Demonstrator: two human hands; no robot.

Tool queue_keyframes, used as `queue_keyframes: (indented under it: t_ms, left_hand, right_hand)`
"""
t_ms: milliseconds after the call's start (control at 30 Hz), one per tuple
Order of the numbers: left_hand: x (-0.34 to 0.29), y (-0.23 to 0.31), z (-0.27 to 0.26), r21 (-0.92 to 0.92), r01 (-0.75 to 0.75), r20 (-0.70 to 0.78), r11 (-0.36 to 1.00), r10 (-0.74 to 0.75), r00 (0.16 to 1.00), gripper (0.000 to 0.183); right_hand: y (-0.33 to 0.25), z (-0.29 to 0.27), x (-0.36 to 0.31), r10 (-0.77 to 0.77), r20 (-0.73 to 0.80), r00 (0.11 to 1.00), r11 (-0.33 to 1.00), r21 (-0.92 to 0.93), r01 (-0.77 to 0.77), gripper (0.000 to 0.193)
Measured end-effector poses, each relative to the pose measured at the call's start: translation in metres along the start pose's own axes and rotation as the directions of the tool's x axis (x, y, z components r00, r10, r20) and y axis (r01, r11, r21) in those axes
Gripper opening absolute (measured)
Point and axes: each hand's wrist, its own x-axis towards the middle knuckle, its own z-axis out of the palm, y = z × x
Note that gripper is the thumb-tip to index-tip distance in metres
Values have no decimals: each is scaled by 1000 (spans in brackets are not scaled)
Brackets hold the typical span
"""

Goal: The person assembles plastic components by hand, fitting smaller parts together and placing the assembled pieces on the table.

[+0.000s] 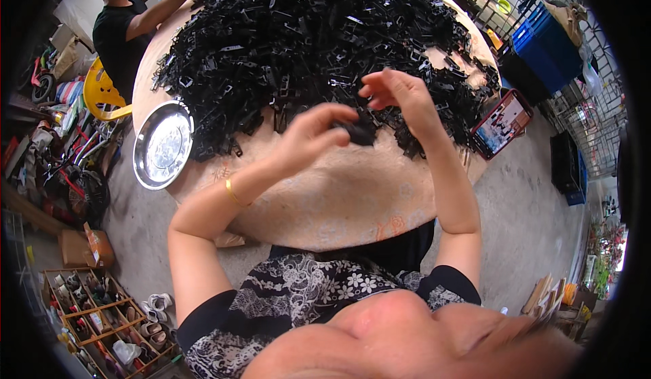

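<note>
My left hand [313, 133] is raised over the round table [339, 203], its fingers closed on a small black plastic part [358, 133]. My right hand [400, 97] is just right of it, thumb and fingers pinching the same part from the other side. Behind both hands a big heap of black plastic parts [305, 40] covers most of the tabletop. A gold bangle sits on my left wrist.
A round metal tray [163, 146] lies at the table's left edge. A phone in a red case [502, 123] rests at the right edge. Another person in black [125, 23] sits at the far left on a yellow chair. Blue crates [542, 40] stand right; a shoe rack [102, 314] is lower left.
</note>
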Motion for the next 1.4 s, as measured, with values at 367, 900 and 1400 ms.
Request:
queue_keyframes:
  t_ms: [367, 900, 1400]
  left_hand:
    - [-2, -4, 4, 711, -594, 415, 376, 457, 787, 24]
    - [10, 12, -79, 975, 99, -147, 201, 237, 960, 31]
    - [134, 13, -62, 973, -228, 212, 13, 318, 924, 24]
  right_hand:
    - [34, 22, -9, -301, 272, 914, 295, -885, 361, 32]
    - [37, 22, -3, -416, 192, 889, 395, -842, 367, 12]
    - [20, 27, -3, -678, 24, 734, 577, -602, 552, 20]
